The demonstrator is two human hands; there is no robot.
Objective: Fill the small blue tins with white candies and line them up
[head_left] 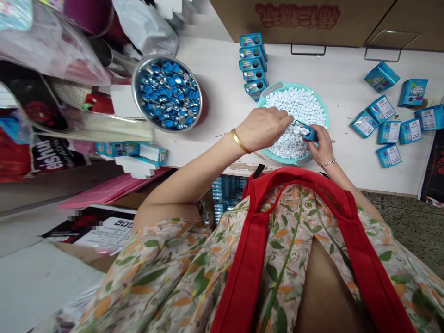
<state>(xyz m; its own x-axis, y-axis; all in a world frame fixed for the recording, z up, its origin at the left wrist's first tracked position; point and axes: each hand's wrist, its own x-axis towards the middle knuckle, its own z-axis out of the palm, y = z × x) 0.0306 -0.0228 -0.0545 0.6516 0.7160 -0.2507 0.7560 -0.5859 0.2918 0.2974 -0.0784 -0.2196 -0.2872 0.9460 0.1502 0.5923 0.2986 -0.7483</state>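
A teal basin (325,112) full of small white pellets (294,104) sits on the white table in front of me. Over its near side, my right hand (322,145) is closed around a small blue box (310,133), open end toward the left. My left hand (262,128), with a gold bangle on the wrist, has its fingertips pinched together at the box's opening, with white pellets at them.
A metal bowl (167,93) of blue caps stands to the left. A row of blue boxes (253,64) lies behind the basin, and several more (391,127) are scattered on the right. Flat box blanks (138,151) lie at the left edge. A cardboard carton (301,18) stands at the back.
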